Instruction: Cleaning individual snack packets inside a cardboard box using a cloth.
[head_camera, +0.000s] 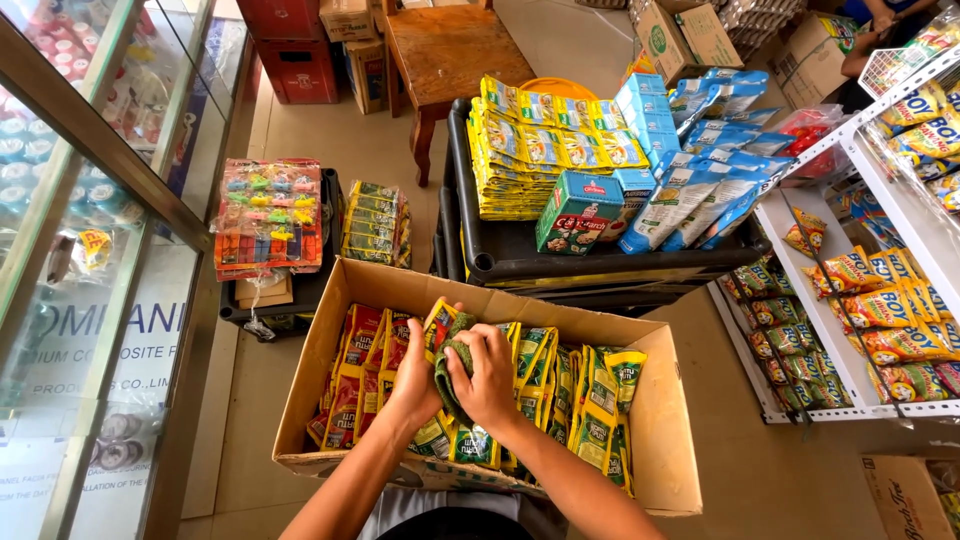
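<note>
Both bare forearms reach into an open cardboard box (660, 440) of upright red, yellow and green sachet packs. Right hand (490, 375) is closed around a folded green cloth (449, 372), pressing it against a yellow-green sachet (439, 322) that the left hand (418, 378) grips from the other side. Beyond the box stands a black cart (500, 262) stacked with yellow packets and blue pouches.

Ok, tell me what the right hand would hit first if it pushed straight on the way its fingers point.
The right hand, fingers aimed left over a green cloth, would likely meet the left hand first; the red sachets in the cardboard box lie beyond, though depth is unclear.
</note>
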